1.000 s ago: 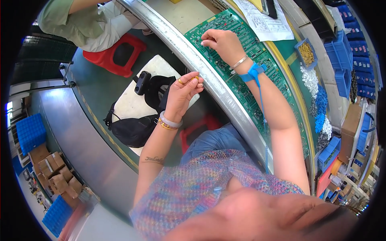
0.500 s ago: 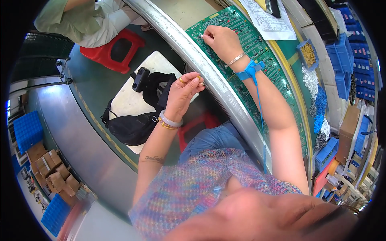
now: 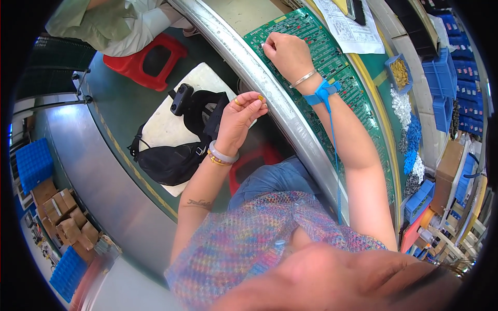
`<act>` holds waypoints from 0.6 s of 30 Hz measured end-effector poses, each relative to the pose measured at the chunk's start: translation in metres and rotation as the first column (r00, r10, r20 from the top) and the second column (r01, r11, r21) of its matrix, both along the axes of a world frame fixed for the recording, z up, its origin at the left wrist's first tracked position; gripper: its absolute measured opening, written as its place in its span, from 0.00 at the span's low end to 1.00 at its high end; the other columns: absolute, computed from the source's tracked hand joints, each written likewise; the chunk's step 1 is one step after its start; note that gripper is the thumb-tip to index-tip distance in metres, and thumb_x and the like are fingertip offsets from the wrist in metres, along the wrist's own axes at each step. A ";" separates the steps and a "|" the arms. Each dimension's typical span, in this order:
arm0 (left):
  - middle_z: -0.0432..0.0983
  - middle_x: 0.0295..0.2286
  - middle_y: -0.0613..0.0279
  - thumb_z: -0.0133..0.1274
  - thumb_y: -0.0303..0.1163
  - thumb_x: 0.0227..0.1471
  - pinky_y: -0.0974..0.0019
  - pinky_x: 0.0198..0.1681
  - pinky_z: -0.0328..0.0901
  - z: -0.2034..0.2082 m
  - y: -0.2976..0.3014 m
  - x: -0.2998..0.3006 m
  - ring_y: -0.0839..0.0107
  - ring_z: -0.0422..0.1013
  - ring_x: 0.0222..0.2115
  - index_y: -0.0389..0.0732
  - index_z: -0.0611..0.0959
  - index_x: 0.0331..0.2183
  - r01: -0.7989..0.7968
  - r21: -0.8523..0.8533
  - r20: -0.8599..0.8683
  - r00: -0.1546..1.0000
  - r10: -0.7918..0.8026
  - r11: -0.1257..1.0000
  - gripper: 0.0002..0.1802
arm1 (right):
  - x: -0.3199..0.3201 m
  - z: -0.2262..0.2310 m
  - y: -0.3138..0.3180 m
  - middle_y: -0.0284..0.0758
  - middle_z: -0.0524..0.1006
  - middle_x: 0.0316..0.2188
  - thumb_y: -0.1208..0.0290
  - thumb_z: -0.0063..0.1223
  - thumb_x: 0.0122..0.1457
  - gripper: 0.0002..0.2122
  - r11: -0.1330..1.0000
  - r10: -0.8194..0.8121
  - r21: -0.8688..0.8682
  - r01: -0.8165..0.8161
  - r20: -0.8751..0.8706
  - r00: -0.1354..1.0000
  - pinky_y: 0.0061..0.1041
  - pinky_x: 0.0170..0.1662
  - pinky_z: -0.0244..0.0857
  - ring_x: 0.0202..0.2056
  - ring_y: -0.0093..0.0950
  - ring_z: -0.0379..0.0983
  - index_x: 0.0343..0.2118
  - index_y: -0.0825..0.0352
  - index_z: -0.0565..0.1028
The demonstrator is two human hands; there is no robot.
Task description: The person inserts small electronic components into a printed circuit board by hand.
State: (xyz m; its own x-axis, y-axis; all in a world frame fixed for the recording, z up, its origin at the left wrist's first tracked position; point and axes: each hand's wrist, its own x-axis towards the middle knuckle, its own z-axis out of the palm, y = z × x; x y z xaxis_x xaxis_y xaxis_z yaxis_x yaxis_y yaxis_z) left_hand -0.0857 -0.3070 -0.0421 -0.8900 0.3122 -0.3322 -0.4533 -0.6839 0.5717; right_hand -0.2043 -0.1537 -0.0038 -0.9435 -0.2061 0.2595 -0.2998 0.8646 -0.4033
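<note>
My left hand (image 3: 238,118) is raised beside the metal rail (image 3: 270,83). Its thumb and forefinger are closed on a small yellow component (image 3: 261,98). Over the far part of a green circuit board (image 3: 324,57) is my right hand (image 3: 288,56), its fingers curled in and thumb pressed to them. Anything in that grip is too small or hidden to make out. Around my right wrist sits a blue wrist strap (image 3: 322,93) with a coiled cord. Small parts, some red, dot the board, and my right forearm covers some of it.
Past the board are a printed sheet (image 3: 353,28), a blue bin of yellow components (image 3: 399,72) and piles of white (image 3: 401,108) and blue parts (image 3: 413,137). A red stool (image 3: 150,62), a black bag (image 3: 171,163) on a white surface and another person (image 3: 104,23) are on the left.
The whole view has shifted slightly. My left hand has moved a little to the right, still pinching the yellow component. My right hand stays over the board with its fingers curled.
</note>
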 end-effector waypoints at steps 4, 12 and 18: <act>0.77 0.31 0.61 0.53 0.24 0.51 0.71 0.39 0.70 -0.002 -0.001 0.000 0.73 0.74 0.32 0.37 0.77 0.37 -0.009 -0.003 0.006 1.000 0.009 1.000 0.09 | 0.001 0.000 0.001 0.38 0.76 0.20 0.66 0.52 0.52 0.08 1.000 -0.018 -0.006 0.018 0.007 1.000 0.34 0.29 0.67 0.25 0.38 0.74 0.24 0.65 0.76; 0.76 0.32 0.61 0.51 0.25 0.53 0.70 0.40 0.69 -0.009 -0.001 0.001 0.74 0.73 0.33 0.39 0.77 0.37 0.017 0.017 -0.006 1.000 -0.016 1.000 0.07 | 0.001 0.000 0.003 0.38 0.76 0.20 0.66 0.52 0.52 0.08 0.999 -0.024 -0.033 0.025 0.041 0.999 0.33 0.29 0.67 0.25 0.37 0.74 0.24 0.65 0.76; 0.74 0.31 0.63 0.50 0.27 0.54 0.70 0.41 0.69 -0.007 0.003 0.005 0.75 0.71 0.33 0.40 0.76 0.36 -0.011 0.039 0.002 1.000 0.011 0.999 0.06 | 0.002 0.001 -0.002 0.38 0.76 0.21 0.66 0.53 0.51 0.08 0.999 -0.006 0.045 0.006 -0.007 1.000 0.34 0.29 0.67 0.25 0.38 0.74 0.24 0.65 0.75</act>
